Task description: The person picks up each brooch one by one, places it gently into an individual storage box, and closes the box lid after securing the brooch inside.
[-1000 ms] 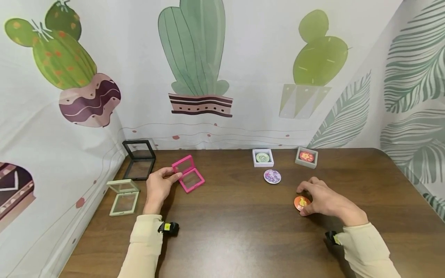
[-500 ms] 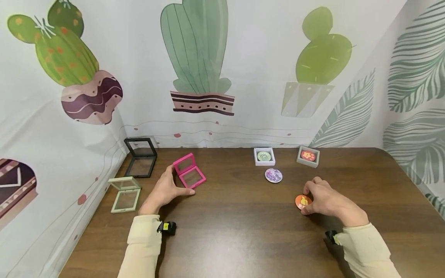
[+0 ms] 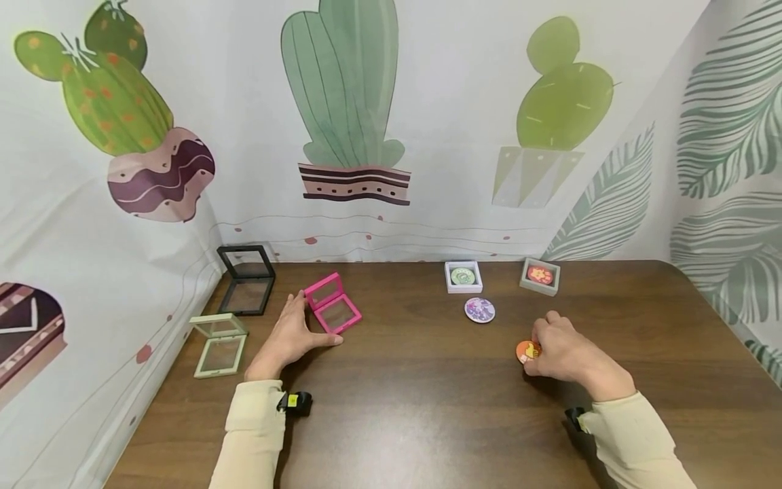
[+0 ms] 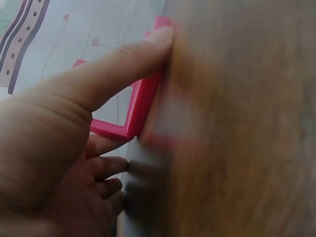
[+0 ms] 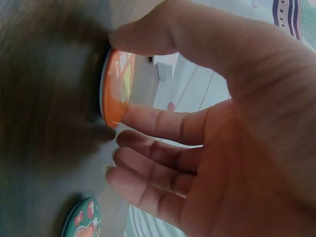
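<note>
My left hand (image 3: pixel 293 343) spans the side of a pink hinged display frame (image 3: pixel 348 328), its lid standing up. In the left wrist view, the thumb lies at one corner of the pink frame (image 4: pixel 140 111) and the index finger at the hinge end. My right hand (image 3: pixel 562 353) pinches an orange round badge (image 3: pixel 525 352) between thumb and index finger. The right wrist view shows this badge (image 5: pixel 114 89) low over the tabletop; whether it touches is unclear. Its other fingers are loosely bent. A green round badge (image 5: pixel 83 219) lies nearby, hidden in the head view.
A black display frame (image 3: pixel 247 295) and a pale green one (image 3: pixel 220 353) stand open at the left. At the back right are a white box (image 3: pixel 464 288) and a grey box (image 3: pixel 540 288), each holding a badge. A purple badge (image 3: pixel 479 310) lies before the white box.
My left hand has shifted from the pink frame's raised lid to its side, thumb now at the front corner. My right fingers have drawn together on the orange badge, which moved slightly left.
</note>
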`<state>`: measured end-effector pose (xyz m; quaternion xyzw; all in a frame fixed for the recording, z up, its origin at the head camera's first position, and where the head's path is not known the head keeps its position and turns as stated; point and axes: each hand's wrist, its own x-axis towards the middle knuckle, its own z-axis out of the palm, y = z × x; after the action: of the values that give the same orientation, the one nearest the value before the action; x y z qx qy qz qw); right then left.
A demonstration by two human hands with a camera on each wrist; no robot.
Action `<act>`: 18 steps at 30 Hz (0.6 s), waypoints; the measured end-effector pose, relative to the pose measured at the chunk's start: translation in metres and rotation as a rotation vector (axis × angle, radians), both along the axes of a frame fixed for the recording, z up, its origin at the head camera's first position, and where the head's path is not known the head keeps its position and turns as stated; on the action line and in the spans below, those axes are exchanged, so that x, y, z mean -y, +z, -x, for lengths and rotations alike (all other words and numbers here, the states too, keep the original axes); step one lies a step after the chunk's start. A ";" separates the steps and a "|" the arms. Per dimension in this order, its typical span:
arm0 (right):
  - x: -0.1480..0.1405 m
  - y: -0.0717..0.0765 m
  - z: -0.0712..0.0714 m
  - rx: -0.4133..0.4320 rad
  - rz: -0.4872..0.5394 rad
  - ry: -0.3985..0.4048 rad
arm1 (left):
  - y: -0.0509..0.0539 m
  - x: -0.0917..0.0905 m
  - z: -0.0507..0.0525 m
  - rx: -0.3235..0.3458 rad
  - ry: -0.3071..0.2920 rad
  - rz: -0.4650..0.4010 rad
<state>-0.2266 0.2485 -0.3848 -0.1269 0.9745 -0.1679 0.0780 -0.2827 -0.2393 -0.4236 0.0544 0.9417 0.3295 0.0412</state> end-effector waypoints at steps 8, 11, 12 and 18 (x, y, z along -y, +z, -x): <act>0.003 0.001 0.002 0.002 0.013 -0.005 | 0.001 -0.002 -0.002 -0.001 0.014 0.012; 0.004 0.001 0.003 0.003 0.017 -0.006 | 0.002 -0.003 -0.004 -0.004 0.016 0.014; 0.005 0.001 0.003 0.002 0.023 -0.006 | 0.002 -0.004 -0.004 -0.005 0.014 0.016; 0.012 0.000 0.002 -0.058 0.079 -0.001 | 0.001 -0.008 -0.001 -0.018 -0.001 0.027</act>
<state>-0.2291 0.2362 -0.3846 -0.1341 0.9690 -0.2024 0.0446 -0.2817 -0.2311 -0.4226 0.0571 0.9463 0.3165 0.0336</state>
